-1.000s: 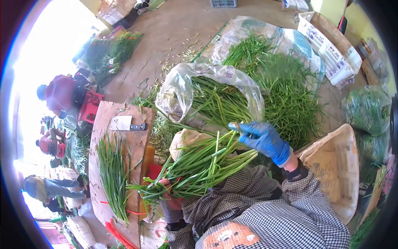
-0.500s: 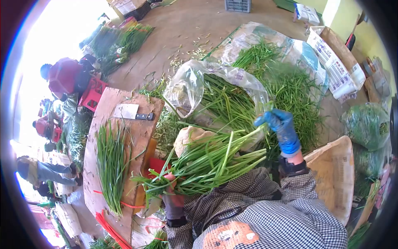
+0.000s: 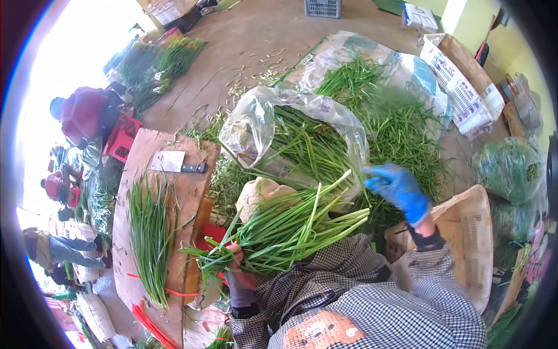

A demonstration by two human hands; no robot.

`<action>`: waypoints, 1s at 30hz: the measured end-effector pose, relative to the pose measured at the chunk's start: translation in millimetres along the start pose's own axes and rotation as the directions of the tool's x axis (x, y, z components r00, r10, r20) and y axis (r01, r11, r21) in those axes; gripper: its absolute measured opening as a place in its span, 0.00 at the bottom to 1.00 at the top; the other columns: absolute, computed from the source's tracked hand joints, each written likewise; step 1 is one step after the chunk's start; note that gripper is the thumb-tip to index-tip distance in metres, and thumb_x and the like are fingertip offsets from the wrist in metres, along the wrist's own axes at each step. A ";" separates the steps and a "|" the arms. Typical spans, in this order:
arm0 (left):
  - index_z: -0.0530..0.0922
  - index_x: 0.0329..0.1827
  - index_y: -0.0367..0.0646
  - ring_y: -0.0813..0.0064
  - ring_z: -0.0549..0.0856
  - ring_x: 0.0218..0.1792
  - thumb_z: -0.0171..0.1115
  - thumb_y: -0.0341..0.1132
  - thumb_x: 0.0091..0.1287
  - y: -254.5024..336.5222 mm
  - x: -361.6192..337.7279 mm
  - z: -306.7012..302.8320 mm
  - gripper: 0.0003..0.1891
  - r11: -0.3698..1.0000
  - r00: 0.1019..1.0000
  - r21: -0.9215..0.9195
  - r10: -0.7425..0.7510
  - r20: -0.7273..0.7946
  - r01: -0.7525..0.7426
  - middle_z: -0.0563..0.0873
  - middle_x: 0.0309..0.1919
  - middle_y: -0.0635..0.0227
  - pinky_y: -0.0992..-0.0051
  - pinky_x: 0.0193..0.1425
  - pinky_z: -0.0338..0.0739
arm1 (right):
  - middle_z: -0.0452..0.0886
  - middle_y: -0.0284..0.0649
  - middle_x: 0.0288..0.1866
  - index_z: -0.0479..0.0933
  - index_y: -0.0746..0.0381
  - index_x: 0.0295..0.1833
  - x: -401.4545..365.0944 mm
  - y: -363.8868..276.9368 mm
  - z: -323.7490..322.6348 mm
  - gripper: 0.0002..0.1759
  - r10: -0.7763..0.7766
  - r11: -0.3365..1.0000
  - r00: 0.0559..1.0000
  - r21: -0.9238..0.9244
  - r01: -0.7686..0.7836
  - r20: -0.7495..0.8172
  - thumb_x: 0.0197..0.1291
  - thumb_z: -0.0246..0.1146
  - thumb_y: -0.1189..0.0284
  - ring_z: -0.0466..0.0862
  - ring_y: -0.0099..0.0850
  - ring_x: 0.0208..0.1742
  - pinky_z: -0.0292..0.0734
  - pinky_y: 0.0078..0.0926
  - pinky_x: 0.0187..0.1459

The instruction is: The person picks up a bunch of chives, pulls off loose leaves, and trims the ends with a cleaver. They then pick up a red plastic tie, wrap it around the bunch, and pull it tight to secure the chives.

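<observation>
My left hand (image 3: pixel 235 256) is closed around the leafy end of a loose bunch of garlic chives (image 3: pixel 290 235), which lies across my lap with its pale stem ends pointing right. Just beyond those ends is my right hand (image 3: pixel 398 189), in a blue glove. Its fingers are stretched out, slightly blurred, and hold nothing that I can see. In front of me an open clear plastic bag (image 3: pixel 247 125) is filled with more chives. A wooden board (image 3: pixel 192 157) on the left carries a cleaver (image 3: pixel 177 163) and a laid-out bundle of chives (image 3: pixel 148 232).
Loose greens (image 3: pixel 401 125) cover a plastic sheet (image 3: pixel 354 46) behind the bag. A worn basket (image 3: pixel 465 244) stands close on my right, with a white crate (image 3: pixel 459 87) farther back. Red ties (image 3: pixel 154 323) lie at the board's near end. People sit by red stools (image 3: pixel 122 136) at left.
My right hand has let go of the pale stem ends and moved right and slightly down, away from the bunch. My left hand keeps its hold. The view has shifted slightly.
</observation>
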State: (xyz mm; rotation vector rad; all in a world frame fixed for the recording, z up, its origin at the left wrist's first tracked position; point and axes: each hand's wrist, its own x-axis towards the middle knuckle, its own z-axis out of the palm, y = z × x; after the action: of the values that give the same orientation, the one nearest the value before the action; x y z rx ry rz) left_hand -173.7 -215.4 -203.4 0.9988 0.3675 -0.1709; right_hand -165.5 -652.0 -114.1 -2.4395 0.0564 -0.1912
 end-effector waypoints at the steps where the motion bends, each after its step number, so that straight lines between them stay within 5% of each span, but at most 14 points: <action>1: 0.76 0.53 0.49 0.63 0.86 0.42 0.58 0.36 0.67 -0.6 1.2 -2.3 0.13 1.000 1.000 -0.006 -0.008 0.014 0.008 0.85 0.47 0.60 0.63 0.41 0.86 | 0.84 0.43 0.32 0.84 0.58 0.48 9.7 -11.9 12.4 0.21 -0.064 0.996 0.997 -0.053 0.067 0.052 0.60 0.67 0.52 0.84 0.38 0.30 0.79 0.33 0.37; 5: 0.74 0.55 0.48 0.64 0.86 0.44 0.57 0.37 0.69 0.5 -1.9 -3.9 0.13 1.000 1.000 0.018 0.001 0.007 -0.001 0.84 0.49 0.61 0.63 0.43 0.86 | 0.82 0.44 0.27 0.85 0.61 0.40 30.9 -13.0 77.4 0.24 -0.097 0.988 0.947 -0.087 0.129 0.307 0.60 0.65 0.49 0.83 0.44 0.30 0.78 0.37 0.39; 7: 0.74 0.56 0.47 0.64 0.85 0.48 0.57 0.38 0.70 4.7 -7.4 1.6 0.14 0.990 0.997 0.115 0.079 0.004 -0.079 0.82 0.53 0.62 0.62 0.48 0.85 | 0.84 0.41 0.28 0.85 0.63 0.38 28.1 -5.0 86.0 0.17 -0.182 0.978 0.941 -0.046 0.203 0.284 0.61 0.66 0.58 0.84 0.37 0.30 0.80 0.33 0.37; 9: 0.75 0.56 0.47 0.64 0.84 0.49 0.57 0.39 0.70 -7.4 -1.1 -28.2 0.14 0.998 0.999 0.063 0.032 -0.030 -0.030 0.82 0.54 0.62 0.62 0.51 0.84 | 0.86 0.41 0.30 0.85 0.62 0.38 25.8 -8.5 65.4 0.09 -0.010 0.896 0.986 0.440 -0.066 0.167 0.63 0.64 0.68 0.86 0.33 0.30 0.80 0.30 0.36; 12: 0.75 0.58 0.47 0.65 0.83 0.52 0.58 0.39 0.70 5.8 -6.6 -6.4 0.16 0.999 0.999 0.044 0.032 -0.013 -0.031 0.81 0.55 0.62 0.61 0.55 0.82 | 0.87 0.39 0.34 0.84 0.66 0.40 25.8 -8.3 20.1 0.08 0.043 0.808 0.998 0.589 -0.007 -0.047 0.67 0.62 0.73 0.86 0.26 0.34 0.82 0.25 0.40; 15: 0.74 0.61 0.46 0.64 0.83 0.53 0.58 0.41 0.69 7.2 -5.9 -3.3 0.19 0.997 0.996 0.051 0.058 0.061 -0.061 0.81 0.56 0.62 0.61 0.55 0.82 | 0.88 0.42 0.36 0.83 0.69 0.41 23.6 -30.9 -1.7 0.12 0.056 0.740 0.997 0.673 -0.008 -0.049 0.69 0.60 0.71 0.87 0.26 0.36 0.83 0.24 0.43; 17: 0.73 0.62 0.46 0.64 0.83 0.53 0.58 0.42 0.70 2.3 -2.8 -8.4 0.20 1.000 0.998 0.009 0.026 0.065 -0.027 0.82 0.55 0.62 0.62 0.55 0.82 | 0.88 0.41 0.37 0.84 0.67 0.43 23.5 -56.0 5.4 0.10 0.030 0.764 0.999 0.645 -0.009 -0.022 0.68 0.61 0.71 0.87 0.27 0.36 0.83 0.25 0.42; 19: 0.72 0.64 0.46 0.64 0.84 0.52 0.58 0.43 0.70 -14.9 7.8 -37.8 0.22 0.999 0.999 -0.034 -0.040 -0.027 0.039 0.83 0.54 0.61 0.63 0.53 0.83 | 0.89 0.41 0.36 0.85 0.65 0.45 21.7 -74.0 27.8 0.10 -0.099 0.641 0.964 0.757 -0.128 0.247 0.67 0.63 0.70 0.87 0.26 0.35 0.81 0.24 0.38; 20: 0.71 0.66 0.47 0.64 0.84 0.52 0.58 0.44 0.70 -12.0 8.1 -35.2 0.23 1.000 1.000 0.030 -0.005 0.017 0.004 0.83 0.54 0.60 0.63 0.52 0.83 | 0.89 0.41 0.36 0.85 0.65 0.45 20.3 -77.3 41.8 0.10 -0.102 0.641 0.964 0.757 -0.125 0.245 0.67 0.63 0.70 0.87 0.26 0.35 0.81 0.24 0.38; 22: 0.70 0.67 0.47 0.64 0.84 0.52 0.58 0.45 0.70 -12.6 6.2 -36.0 0.25 0.996 0.998 0.089 0.028 0.056 -0.033 0.83 0.54 0.60 0.63 0.52 0.83 | 0.88 0.43 0.35 0.85 0.63 0.46 17.0 -72.5 73.7 0.11 -0.165 0.909 0.903 0.416 -0.017 0.397 0.66 0.65 0.67 0.86 0.25 0.32 0.78 0.24 0.33; 25: 0.70 0.67 0.47 0.64 0.84 0.51 0.58 0.46 0.70 -13.5 0.6 -38.2 0.25 0.997 0.999 0.051 0.051 -0.016 -0.050 0.83 0.55 0.59 0.64 0.50 0.84 | 0.87 0.43 0.32 0.85 0.63 0.46 15.1 -59.2 101.6 0.13 -0.159 0.859 0.959 0.511 0.018 0.233 0.64 0.66 0.64 0.84 0.23 0.29 0.76 0.25 0.31; 28: 0.73 0.63 0.48 0.64 0.84 0.51 0.58 0.44 0.70 8.5 -14.4 -3.2 0.21 0.997 0.998 0.032 0.064 -0.027 -0.063 0.83 0.53 0.61 0.63 0.51 0.84 | 0.84 0.37 0.29 0.86 0.64 0.43 11.0 -67.6 73.2 0.11 -0.010 0.807 0.980 0.580 -0.108 0.197 0.64 0.67 0.67 0.81 0.20 0.26 0.76 0.20 0.29; 30: 0.75 0.59 0.43 0.70 0.82 0.52 0.59 0.33 0.68 29.6 -26.7 31.4 0.16 0.995 1.000 -0.102 0.020 0.005 -0.019 0.81 0.53 0.65 0.69 0.54 0.81 | 0.82 0.34 0.28 0.85 0.66 0.42 8.5 -63.2 57.7 0.09 0.116 0.772 0.990 0.620 -0.141 0.081 0.63 0.68 0.70 0.80 0.18 0.25 0.75 0.15 0.26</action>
State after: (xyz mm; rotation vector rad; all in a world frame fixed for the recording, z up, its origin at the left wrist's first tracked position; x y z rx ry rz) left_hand -182.4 -226.8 -154.8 0.9010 0.3575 -0.1363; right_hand -148.9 -567.7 -116.3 -1.7587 0.1231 -0.0809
